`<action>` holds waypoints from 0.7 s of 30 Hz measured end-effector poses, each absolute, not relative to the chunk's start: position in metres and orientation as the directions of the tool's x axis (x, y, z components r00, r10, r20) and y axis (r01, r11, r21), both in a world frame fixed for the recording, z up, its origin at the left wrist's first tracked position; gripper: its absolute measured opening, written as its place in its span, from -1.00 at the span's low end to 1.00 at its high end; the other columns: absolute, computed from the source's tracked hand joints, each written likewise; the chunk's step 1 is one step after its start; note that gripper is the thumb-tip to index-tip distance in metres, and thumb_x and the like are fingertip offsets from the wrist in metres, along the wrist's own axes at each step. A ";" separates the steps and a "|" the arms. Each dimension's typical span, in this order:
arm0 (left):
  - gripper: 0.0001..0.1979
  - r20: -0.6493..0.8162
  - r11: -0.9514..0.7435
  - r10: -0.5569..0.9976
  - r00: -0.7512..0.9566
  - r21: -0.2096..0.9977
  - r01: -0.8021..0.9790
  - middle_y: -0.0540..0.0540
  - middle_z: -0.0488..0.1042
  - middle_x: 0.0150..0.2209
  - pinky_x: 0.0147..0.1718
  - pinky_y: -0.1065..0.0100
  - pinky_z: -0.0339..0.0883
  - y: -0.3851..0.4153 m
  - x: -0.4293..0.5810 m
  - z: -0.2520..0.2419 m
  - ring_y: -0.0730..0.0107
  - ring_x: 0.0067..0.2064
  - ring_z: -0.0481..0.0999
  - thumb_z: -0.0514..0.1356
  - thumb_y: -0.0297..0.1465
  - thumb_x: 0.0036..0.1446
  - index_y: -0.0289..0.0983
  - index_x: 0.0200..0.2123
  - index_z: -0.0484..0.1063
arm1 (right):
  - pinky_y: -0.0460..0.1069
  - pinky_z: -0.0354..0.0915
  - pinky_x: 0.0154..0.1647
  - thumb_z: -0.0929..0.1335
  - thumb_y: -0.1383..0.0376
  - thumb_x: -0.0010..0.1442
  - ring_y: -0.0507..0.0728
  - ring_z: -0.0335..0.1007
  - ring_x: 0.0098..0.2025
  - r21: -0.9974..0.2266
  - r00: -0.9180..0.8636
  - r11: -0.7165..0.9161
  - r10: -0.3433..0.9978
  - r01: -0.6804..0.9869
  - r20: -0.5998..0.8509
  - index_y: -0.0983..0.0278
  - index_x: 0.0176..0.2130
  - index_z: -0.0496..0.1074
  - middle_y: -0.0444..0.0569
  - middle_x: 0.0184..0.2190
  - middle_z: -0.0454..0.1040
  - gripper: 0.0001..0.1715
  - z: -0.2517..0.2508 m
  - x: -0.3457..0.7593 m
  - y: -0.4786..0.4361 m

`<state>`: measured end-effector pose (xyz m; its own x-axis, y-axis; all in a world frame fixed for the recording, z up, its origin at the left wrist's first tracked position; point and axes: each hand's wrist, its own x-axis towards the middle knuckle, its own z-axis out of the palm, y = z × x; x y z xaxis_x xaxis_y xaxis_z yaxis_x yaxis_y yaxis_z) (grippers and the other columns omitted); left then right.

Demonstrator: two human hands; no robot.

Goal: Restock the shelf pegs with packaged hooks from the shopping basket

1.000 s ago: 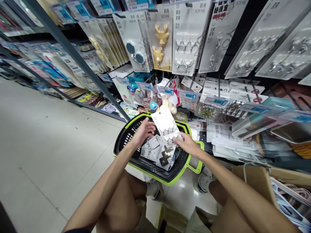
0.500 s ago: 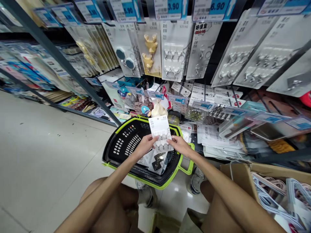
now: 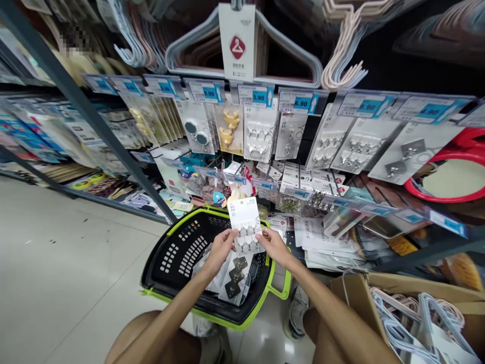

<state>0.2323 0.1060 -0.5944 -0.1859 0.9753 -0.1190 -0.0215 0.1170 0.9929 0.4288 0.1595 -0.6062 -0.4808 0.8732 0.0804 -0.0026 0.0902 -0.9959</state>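
Between my two hands is a white card pack of hooks (image 3: 244, 216), held up over the shopping basket. My left hand (image 3: 222, 248) pinches its left edge. My right hand (image 3: 273, 245) grips the right edge, thumb on the front. Below them stands the black basket with a lime-green rim (image 3: 166, 288), on the floor between my legs. Inside it lies a card with dark diamond-shaped hooks (image 3: 235, 277), on top of other white packs that are partly hidden.
Racks ahead hold carded hooks (image 3: 259, 134) under price tags, with clothes hangers (image 3: 244, 45) above. A cardboard box (image 3: 352, 293) of hangers stands at the right. A grey metal post (image 3: 94, 121) slants down on the left, beside the tiled floor (image 3: 56, 273).
My view has tilted upward, bringing the hangers above the price tags into sight. Both hands still hold the hook pack over the basket.
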 end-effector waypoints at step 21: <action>-0.44 0.078 -0.090 0.970 -0.229 0.995 -0.042 -0.05 0.57 -0.40 -0.49 0.44 0.23 0.111 0.274 -0.555 0.50 -0.50 0.32 0.37 -0.05 0.03 -0.37 -0.04 0.62 | -0.03 0.45 -0.32 0.41 0.00 0.25 0.12 0.49 -0.21 -0.968 -0.140 0.159 0.972 -0.193 0.188 0.17 0.04 0.38 -0.02 -0.09 0.57 -0.53 -0.550 0.445 0.130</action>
